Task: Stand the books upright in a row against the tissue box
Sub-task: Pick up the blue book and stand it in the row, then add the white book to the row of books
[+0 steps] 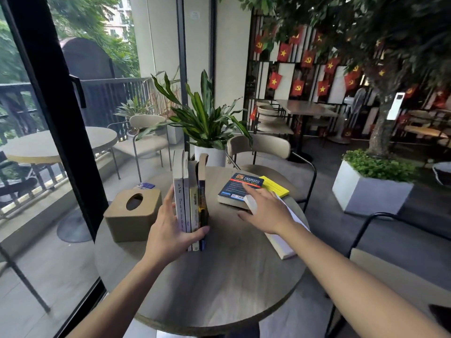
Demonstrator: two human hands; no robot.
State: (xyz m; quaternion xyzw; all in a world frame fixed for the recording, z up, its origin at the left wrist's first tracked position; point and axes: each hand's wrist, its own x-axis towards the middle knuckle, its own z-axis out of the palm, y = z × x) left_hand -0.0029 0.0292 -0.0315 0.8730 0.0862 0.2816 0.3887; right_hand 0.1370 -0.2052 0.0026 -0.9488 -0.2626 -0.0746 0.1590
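Several books [191, 198] stand upright in a tight row at the middle of the round table [207, 284], with a gap between them and the tan wooden tissue box [133, 214] on their left. My left hand [170, 230] clasps the row, fingers on its left face and thumb across the near spines. My right hand [264, 212] lies flat, fingers spread, over a white book [283, 242] lying on the table. Beyond it a dark blue book [238, 189] rests flat on a yellow book [275, 186].
A potted plant [207, 132] stands just behind the table. A beige chair [266, 152] faces me across it, and another chair [380, 272] sits at my right. A glass door with a black frame [61, 132] runs along the left.
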